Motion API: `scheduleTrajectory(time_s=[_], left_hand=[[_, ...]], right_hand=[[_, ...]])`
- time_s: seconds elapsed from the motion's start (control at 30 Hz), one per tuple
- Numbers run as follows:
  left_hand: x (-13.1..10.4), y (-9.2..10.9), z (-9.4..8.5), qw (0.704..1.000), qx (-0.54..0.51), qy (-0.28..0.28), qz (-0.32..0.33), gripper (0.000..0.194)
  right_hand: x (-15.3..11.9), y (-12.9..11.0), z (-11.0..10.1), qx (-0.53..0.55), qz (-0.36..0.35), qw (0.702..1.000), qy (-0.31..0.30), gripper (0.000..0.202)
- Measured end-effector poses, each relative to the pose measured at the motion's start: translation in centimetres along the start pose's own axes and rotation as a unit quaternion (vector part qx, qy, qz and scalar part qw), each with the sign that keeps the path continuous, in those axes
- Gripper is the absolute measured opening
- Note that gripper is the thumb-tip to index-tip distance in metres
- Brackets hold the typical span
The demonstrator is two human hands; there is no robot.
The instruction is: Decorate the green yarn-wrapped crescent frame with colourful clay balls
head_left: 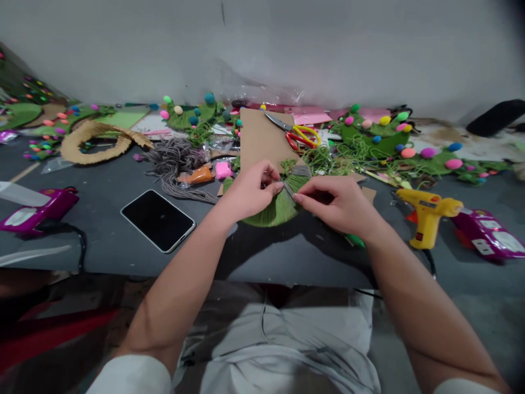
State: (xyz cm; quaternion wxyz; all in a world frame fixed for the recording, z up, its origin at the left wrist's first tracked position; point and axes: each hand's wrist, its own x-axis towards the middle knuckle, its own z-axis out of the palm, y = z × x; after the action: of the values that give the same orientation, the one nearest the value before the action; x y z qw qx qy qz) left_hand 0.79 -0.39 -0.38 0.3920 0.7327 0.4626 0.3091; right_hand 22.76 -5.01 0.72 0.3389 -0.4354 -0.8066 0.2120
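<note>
A rounded green yarn-wrapped piece lies on the table in front of me, with a band of grey yarn at its upper right. My left hand reaches over its left side, thumb and fingers pinched at a grey yarn strand. From the right, my right hand pinches the same strand between thumb and forefinger. The strand runs across the green surface between both hands. Part of the piece is hidden under my hands.
Behind my hands, red-and-yellow-handled scissors lie on cardboard. A phone and grey yarn bundle are left. A yellow glue gun stands right, beside a purple device. Green pieces with colourful balls line the back.
</note>
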Motion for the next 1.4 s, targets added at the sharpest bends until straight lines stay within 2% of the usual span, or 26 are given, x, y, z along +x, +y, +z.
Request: scheduleTrajectory(time_s=[0.1, 0.2, 0.37, 0.6, 0.9, 1.0, 1.1, 1.2, 1.27, 1.4], left_hand=[[0.4, -0.2, 0.1, 0.997, -0.021, 0.070, 0.010, 0.006], [0.7, -0.5, 0.1, 0.991, -0.049, 0.124, 0.027, 0.008], [1.1, -1.0, -0.2, 0.979, -0.080, 0.178, 0.053, 0.010], [1.3, -1.3, -0.2, 0.977, -0.075, 0.193, 0.061, 0.012], [1.3, -1.2, -0.4, 0.975, -0.101, 0.186, 0.069, 0.011], [1.2, -0.9, -0.5, 0.975, -0.130, 0.172, 0.057, 0.010], [1.0, -0.3, -0.4, 0.973, -0.182, 0.134, 0.046, 0.010], [0.4, 0.6, -0.1, 0.973, -0.218, 0.066, 0.032, 0.012], [-0.1, 1.2, 0.4, 0.975, -0.220, 0.013, 0.020, 0.018], [-1.1, 2.1, 1.1, 0.962, -0.258, -0.092, 0.016, 0.042]], right_hand=[[-0.1, -0.3, 0.5, 0.000, 0.000, 1.000, -0.005, 0.018], [-0.2, -0.2, 0.8, 0.028, 0.031, 0.999, -0.009, 0.018], [-0.1, 0.2, 1.3, 0.084, 0.070, 0.994, -0.004, 0.024], [0.1, 0.4, 1.5, 0.127, 0.090, 0.988, -0.018, 0.027], [0.2, 0.4, 1.1, 0.130, 0.093, 0.987, 0.001, 0.023], [0.2, 0.5, 0.9, 0.149, 0.099, 0.984, -0.005, 0.024], [0.3, 0.5, 0.8, 0.201, 0.097, 0.974, -0.020, 0.023], [0.3, 0.6, 0.9, 0.282, 0.087, 0.955, -0.019, 0.023], [0.2, 0.8, 1.1, 0.326, 0.082, 0.942, 0.002, 0.025], [0.0, 0.7, 1.0, 0.339, 0.091, 0.935, 0.055, 0.029]])
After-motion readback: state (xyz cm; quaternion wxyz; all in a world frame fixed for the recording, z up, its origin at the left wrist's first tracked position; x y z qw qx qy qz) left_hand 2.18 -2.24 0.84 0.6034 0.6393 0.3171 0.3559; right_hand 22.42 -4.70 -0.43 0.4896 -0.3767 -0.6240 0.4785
